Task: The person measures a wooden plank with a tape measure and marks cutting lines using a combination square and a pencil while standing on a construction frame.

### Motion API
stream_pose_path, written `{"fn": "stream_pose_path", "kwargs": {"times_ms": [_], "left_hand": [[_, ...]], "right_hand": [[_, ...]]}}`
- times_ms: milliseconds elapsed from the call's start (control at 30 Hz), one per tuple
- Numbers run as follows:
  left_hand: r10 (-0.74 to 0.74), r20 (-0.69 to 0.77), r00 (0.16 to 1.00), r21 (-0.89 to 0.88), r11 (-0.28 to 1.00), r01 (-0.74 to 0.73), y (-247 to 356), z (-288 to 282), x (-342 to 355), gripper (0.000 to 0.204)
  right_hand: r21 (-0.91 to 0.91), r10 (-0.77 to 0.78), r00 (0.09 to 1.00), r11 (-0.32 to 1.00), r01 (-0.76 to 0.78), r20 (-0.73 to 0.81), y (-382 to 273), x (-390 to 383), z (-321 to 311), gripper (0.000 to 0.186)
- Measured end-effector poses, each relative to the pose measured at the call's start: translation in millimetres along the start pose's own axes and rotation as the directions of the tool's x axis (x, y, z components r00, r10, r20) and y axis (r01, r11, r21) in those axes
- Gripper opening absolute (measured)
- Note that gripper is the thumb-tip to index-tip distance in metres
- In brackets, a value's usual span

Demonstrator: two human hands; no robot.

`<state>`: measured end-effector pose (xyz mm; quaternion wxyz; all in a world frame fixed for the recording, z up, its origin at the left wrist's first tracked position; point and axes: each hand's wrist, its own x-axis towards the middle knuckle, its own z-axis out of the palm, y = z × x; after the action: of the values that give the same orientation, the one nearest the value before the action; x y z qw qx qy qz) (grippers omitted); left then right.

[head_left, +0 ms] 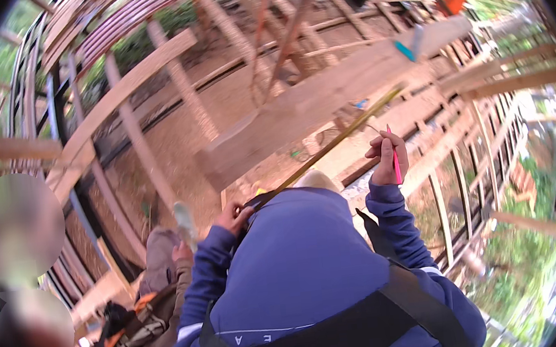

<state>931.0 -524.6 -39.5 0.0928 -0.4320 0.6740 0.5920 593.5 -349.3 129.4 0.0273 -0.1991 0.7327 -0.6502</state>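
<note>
My left hand (234,218) is closed at my waist around the near end of a tape measure; its case is mostly hidden by the fingers. The yellow tape blade (335,144) runs out from there, up and to the right, its far end blurred near a wide wooden plank (305,104). Raised to the right of the blade, my right hand (388,153) is closed on a thin pink pencil or marker (396,162), held upright. On the plank's far part lies a tool with a teal part (405,50) and a grey part, too blurred to name.
Wooden joists (183,95) cross over bare soil with open gaps between them. A curved-looking board (136,87) lies across them at the left. At my left stands a person in brown clothing (165,318). Slatted wooden framing (472,175) runs along the right.
</note>
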Motion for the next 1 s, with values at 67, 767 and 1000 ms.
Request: {"fn": "stream_pose_path", "kwargs": {"times_ms": [67, 767, 1000], "left_hand": [[0.058, -0.077, 0.995, -0.134, 0.989, -0.068, 18, 9, 6, 0.064], [0.669, 0.0, 0.744, 0.806, 0.44, -0.396, 414, 229, 342, 0.042], [0.875, -0.303, 0.377, 0.717, 0.47, -0.515, 432, 242, 290, 0.057]], "right_hand": [[-0.023, -0.111, 0.985, 0.994, 0.109, -0.132, -12, 14, -33, 0.025], [-0.824, -0.027, 0.92, 0.433, 0.364, 0.392, 292, 444, -114, 0.055], [-0.189, 0.447, 0.868, 0.892, -0.412, 0.218, 403, 573, -256, 0.031]]}}
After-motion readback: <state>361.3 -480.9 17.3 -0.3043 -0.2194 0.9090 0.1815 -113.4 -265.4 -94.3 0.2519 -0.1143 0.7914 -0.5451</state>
